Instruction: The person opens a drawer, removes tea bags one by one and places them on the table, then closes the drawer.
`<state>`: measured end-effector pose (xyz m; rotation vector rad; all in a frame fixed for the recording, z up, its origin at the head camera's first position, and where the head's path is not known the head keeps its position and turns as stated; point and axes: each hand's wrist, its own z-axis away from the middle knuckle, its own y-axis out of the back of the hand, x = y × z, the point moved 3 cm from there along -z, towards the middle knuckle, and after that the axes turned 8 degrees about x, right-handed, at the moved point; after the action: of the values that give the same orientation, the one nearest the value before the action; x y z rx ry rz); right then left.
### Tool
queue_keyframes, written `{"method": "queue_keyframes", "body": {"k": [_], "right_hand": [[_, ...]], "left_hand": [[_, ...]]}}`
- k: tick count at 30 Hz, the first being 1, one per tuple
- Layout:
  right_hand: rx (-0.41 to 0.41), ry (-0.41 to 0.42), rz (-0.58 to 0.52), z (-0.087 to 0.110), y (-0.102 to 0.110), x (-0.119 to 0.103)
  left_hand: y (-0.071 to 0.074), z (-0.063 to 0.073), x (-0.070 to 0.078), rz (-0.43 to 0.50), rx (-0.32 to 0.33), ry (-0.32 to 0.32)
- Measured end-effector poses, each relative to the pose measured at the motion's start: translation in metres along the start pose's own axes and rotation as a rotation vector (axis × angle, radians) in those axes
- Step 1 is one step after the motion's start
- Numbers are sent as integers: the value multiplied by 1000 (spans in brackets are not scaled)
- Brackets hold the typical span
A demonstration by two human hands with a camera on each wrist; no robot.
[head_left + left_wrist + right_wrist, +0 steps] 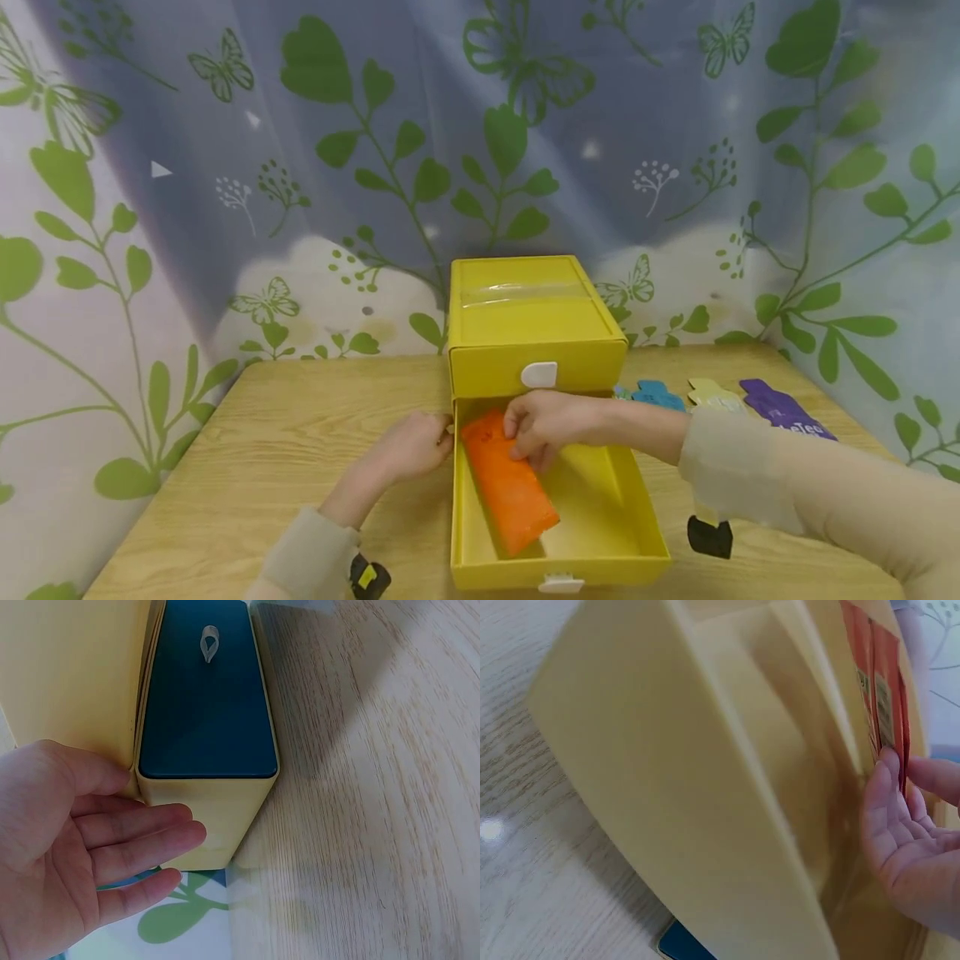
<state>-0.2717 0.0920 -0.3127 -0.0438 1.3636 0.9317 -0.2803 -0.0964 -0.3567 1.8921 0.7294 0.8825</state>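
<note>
A yellow drawer (pixel 600 508) stands pulled out from a yellow box (pixel 525 367) with a white pull tab. In it lies a flat orange packet (pixel 510 492), slanted along the left wall; the right wrist view shows orange layers (pixel 885 690) side by side with pale label patches. My right hand (pixel 551 423) reaches over the drawer and pinches the packet's upper end between thumb and fingers. Outside the left wall, my left hand (pixel 416 446) pinches the drawer's edge with thumb and index finger beside the box; its other fingers (pixel 150 851) stay extended.
Blue (pixel 658 393), pale yellow (pixel 712 394) and purple packets (pixel 783 408) lie on the wooden table (pixel 315 417) right of the box. A patterned curtain (pixel 360 208) hangs close behind. The box's side panel (pixel 206 705) is dark blue with a small clear loop.
</note>
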Motion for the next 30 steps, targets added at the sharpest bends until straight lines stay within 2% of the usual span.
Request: {"method": "queue_keyframes", "body": {"k": [5,10,14,19,20,24,26,27,30], "right_hand": [[-56,66,-42,17,16,-5],[-77,128,2,39,35,-6],[-80,169,32,55,51,2],[-25,220,59,79,71,18],[-14,229,53,84,75,22],[28,243,13,105,90,43],[73,229,3,114,98,54],[106,215,5,118,103,60],[197,192,9,128,114,77]], "left_hand": [[0,-1,1,-5,-10,-1],[-1,-1,2,1,-20,-6],[-2,-2,3,0,-9,-12],[-4,-3,1,-4,-4,-16],[-5,-2,1,-4,13,-32],[-6,-1,0,20,-6,-8],[-6,0,-1,20,-11,4],[-5,0,0,26,-32,31],[-4,0,-1,20,-28,35]]}}
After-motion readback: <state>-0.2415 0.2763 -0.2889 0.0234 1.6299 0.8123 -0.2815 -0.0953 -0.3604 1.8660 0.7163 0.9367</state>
